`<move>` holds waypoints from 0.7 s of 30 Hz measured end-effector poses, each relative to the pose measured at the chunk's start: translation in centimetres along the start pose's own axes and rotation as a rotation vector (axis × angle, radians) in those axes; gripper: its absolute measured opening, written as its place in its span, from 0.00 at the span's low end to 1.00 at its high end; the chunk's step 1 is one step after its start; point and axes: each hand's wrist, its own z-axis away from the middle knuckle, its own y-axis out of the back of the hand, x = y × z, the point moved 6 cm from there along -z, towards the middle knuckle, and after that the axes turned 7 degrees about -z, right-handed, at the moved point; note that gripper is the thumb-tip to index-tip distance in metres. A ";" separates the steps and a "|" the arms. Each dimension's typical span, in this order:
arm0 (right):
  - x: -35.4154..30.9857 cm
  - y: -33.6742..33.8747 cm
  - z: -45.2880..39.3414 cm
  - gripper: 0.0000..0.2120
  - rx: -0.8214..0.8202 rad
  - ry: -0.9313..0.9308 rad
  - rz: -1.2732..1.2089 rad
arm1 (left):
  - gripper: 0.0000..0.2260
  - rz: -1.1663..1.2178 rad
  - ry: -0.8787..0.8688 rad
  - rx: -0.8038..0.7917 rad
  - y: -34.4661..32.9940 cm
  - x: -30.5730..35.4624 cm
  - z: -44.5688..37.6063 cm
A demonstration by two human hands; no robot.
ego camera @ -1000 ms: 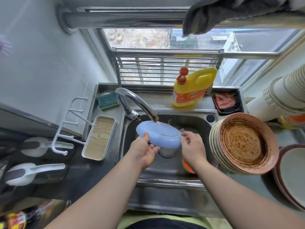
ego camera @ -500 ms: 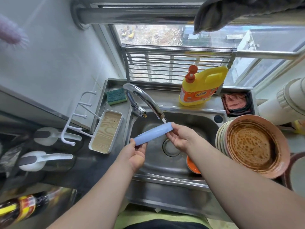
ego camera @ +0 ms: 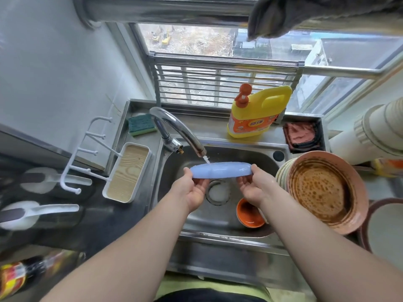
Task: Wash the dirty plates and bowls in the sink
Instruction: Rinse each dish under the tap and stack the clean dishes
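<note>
A light blue plate (ego camera: 220, 170) is held nearly edge-on over the steel sink (ego camera: 257, 155), right under the running faucet (ego camera: 174, 127). My left hand (ego camera: 192, 190) grips its left rim and my right hand (ego camera: 254, 186) grips its right rim. Water from the spout hits the plate's top edge. An orange bowl (ego camera: 248, 214) lies in the basin beside my right wrist. A stack of dirty plates, topped by a sauce-stained pink one (ego camera: 322, 190), stands on the counter to the right.
A yellow detergent jug (ego camera: 255, 114) and a green sponge (ego camera: 141, 124) sit on the ledge behind the sink. A white hook rack with a wood-lined tray (ego camera: 126, 171) lies at the left. Another plate (ego camera: 386, 227) sits at the far right, paper cups (ego camera: 379, 129) above it.
The blue plate went from face-up under the tap, to tilted up at the right, to nearly level and edge-on now. My right hand has shifted to the plate's right rim.
</note>
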 end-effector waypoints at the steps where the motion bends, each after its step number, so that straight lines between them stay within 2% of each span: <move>1: -0.2 0.2 -0.1 0.08 0.000 0.003 -0.011 | 0.20 -0.019 0.010 -0.008 -0.4 -0.2 -0.1; 5: -0.4 0.8 -0.3 0.09 0.009 0.035 -0.037 | 0.22 -0.155 0.024 -0.001 -0.8 -0.7 -1.2; 7: -0.3 0.9 -0.5 0.13 0.028 0.064 0.001 | 0.22 -0.229 0.026 0.019 -0.5 -1.0 -1.9; 13: -1.0 1.2 -1.2 0.14 0.117 0.131 0.158 | 0.21 -0.329 0.016 0.073 0.7 -0.8 -2.3; 15: -1.3 1.6 -1.3 0.17 0.176 0.151 0.265 | 0.21 -0.345 0.026 0.070 1.2 -0.8 -2.6; 18: -0.9 2.7 -1.8 0.22 0.259 0.123 0.280 | 0.22 -0.368 0.031 0.065 1.9 -0.7 -3.2; 21: -0.4 2.9 -1.9 0.27 0.225 0.129 0.321 | 0.24 -0.383 0.065 0.060 3.3 -0.6 -3.7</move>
